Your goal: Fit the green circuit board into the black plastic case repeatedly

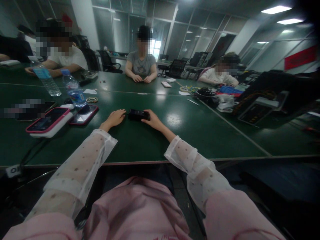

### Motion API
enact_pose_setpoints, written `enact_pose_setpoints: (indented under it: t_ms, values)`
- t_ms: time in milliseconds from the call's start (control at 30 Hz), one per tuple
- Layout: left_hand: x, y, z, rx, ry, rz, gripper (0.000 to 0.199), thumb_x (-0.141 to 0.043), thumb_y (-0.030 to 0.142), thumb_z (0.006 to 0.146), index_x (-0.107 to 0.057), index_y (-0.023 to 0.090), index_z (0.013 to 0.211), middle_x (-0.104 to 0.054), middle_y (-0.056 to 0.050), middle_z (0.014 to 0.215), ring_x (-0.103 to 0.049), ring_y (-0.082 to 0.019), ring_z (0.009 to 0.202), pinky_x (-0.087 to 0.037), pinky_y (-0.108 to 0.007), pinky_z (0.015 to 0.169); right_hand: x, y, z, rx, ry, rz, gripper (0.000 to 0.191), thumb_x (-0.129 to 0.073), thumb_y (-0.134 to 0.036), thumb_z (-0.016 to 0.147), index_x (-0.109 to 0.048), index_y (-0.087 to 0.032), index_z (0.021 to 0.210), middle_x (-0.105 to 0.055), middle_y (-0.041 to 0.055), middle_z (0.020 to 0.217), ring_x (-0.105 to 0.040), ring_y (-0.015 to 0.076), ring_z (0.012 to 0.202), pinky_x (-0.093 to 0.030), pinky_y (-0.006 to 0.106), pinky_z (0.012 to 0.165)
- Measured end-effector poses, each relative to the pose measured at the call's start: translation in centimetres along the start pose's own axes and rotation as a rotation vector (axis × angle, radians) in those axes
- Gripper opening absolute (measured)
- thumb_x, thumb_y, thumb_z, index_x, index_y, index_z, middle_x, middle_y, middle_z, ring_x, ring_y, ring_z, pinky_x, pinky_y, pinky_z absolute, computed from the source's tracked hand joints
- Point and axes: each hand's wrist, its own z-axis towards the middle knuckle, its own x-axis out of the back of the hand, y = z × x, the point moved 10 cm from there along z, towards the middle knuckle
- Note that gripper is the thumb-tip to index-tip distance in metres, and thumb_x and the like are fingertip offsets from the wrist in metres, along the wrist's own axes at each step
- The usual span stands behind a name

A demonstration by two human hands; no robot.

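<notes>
A small black device with a dark, screen-like top (137,114) lies on the green table (200,140) in front of me. My right hand (152,120) grips its right end, thumb on the near side and fingers over the far side. What exactly the device is, I cannot make out. Just left of it, my left hand (115,119) rests palm down on the tabletop, fingers stretched out and holding nothing. Its fingertips come close to the device's left end; whether they touch it is unclear.
To the left are a pink-edged phone (48,119) on a white box, another phone (84,114), a tape roll (92,99) and two water bottles (73,90). A pen (193,102) and an open computer case (262,103) are at right. Several people sit around the table.
</notes>
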Motion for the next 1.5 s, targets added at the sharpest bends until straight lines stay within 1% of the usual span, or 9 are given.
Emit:
enact_pose_setpoints:
  t_ms: [167, 400, 600, 800, 1033, 1133, 1300, 1400, 1500]
  values:
    - [0.0, 0.0, -0.1, -0.002, 0.004, 0.002, 0.049, -0.036, 0.032, 0.106, -0.051, 0.019, 0.151, -0.047, -0.01, 0.161, -0.043, -0.025, 0.149, -0.033, -0.047, 0.124, 0.0, -0.2, 0.0, 0.002, -0.007, -0.014, 0.055, -0.079, -0.03, 0.081, -0.055, -0.021, 0.129, -0.066, 0.0114, 0.124, -0.065, 0.0297, 0.113, -0.053, 0.049, 0.097]
    - [0.1, 0.2, 0.0, 0.001, -0.005, 0.009, 0.049, -0.037, 0.031, 0.106, -0.051, 0.018, 0.151, -0.047, -0.01, 0.161, -0.043, -0.024, 0.149, -0.033, -0.046, 0.124, 0.5, -1.3, 0.0, 0.051, 0.013, -0.044, 0.053, -0.08, -0.027, 0.079, -0.055, -0.022, 0.125, -0.065, 0.0104, 0.124, -0.063, 0.0292, 0.115, -0.051, 0.049, 0.1]
    - [0.0, 0.1, 0.0, -0.003, -0.003, 0.013, 0.049, -0.037, 0.033, 0.106, -0.051, 0.02, 0.151, -0.048, -0.009, 0.161, -0.043, -0.024, 0.149, -0.033, -0.045, 0.124, 0.4, -0.9, -0.1, 0.05, 0.011, -0.041, 0.053, -0.079, -0.031, 0.079, -0.054, -0.021, 0.125, -0.064, 0.0111, 0.123, -0.063, 0.0295, 0.114, -0.051, 0.048, 0.1]
    - [0.1, 0.2, -0.2, 0.017, -0.012, -0.001, 0.05, -0.036, 0.033, 0.106, -0.05, 0.021, 0.152, -0.047, -0.009, 0.161, -0.042, -0.024, 0.15, -0.032, -0.046, 0.124, -0.1, -0.1, -0.1, 0.013, -0.012, -0.037, 0.054, -0.076, -0.035, 0.082, -0.052, -0.017, 0.127, -0.063, 0.0155, 0.124, -0.062, 0.0315, 0.116, -0.051, 0.05, 0.1]
    - [-0.1, -0.1, -0.1, 0.005, -0.012, -0.012, 0.05, -0.036, 0.033, 0.105, -0.05, 0.021, 0.152, -0.047, -0.01, 0.161, -0.043, -0.025, 0.15, -0.032, -0.048, 0.124, -0.2, -0.7, -0.3, 0.01, -0.027, -0.017, 0.066, -0.079, -0.034, 0.082, -0.048, -0.021, 0.139, -0.062, 0.0155, 0.132, -0.063, 0.0323, 0.122, -0.05, 0.052, 0.105]
    - [-0.2, -0.3, 0.0, 0.003, -0.008, -0.021, 0.05, -0.036, 0.033, 0.105, -0.05, 0.024, 0.152, -0.048, -0.009, 0.161, -0.043, -0.025, 0.149, -0.033, -0.05, 0.123, 0.1, -1.3, -0.4, 0.042, 0.015, -0.015, 0.067, -0.078, -0.03, 0.082, -0.047, -0.024, 0.142, -0.06, 0.0143, 0.136, -0.061, 0.0316, 0.126, -0.049, 0.053, 0.107]
    - [-0.2, -0.3, 0.0, 0.012, -0.006, -0.019, 0.049, -0.036, 0.034, 0.105, -0.05, 0.024, 0.152, -0.047, -0.008, 0.161, -0.042, -0.023, 0.15, -0.032, -0.048, 0.124, 0.7, -1.3, -0.3, 0.043, 0.081, -0.017, 0.059, -0.079, -0.026, 0.082, -0.053, -0.024, 0.135, -0.061, 0.0112, 0.127, -0.063, 0.0278, 0.116, -0.052, 0.05, 0.104]
    - [-0.2, -0.1, 0.0, 0.005, -0.015, -0.012, 0.051, -0.035, 0.034, 0.105, -0.049, 0.021, 0.152, -0.046, -0.009, 0.162, -0.041, -0.024, 0.151, -0.031, -0.048, 0.124, 0.7, -1.2, -0.2, 0.038, 0.088, -0.015, 0.048, -0.079, -0.027, 0.081, -0.057, -0.023, 0.124, -0.062, 0.0095, 0.12, -0.063, 0.0264, 0.111, -0.053, 0.047, 0.101]
    - [-0.2, 0.0, 0.0, 0.004, -0.023, -0.012, 0.051, -0.035, 0.035, 0.106, -0.049, 0.021, 0.153, -0.045, -0.01, 0.162, -0.041, -0.024, 0.15, -0.032, -0.048, 0.124, 0.7, -1.5, -0.2, 0.047, 0.077, -0.025, 0.041, -0.079, -0.029, 0.082, -0.058, -0.022, 0.116, -0.062, 0.0094, 0.117, -0.063, 0.026, 0.107, -0.054, 0.046, 0.098]
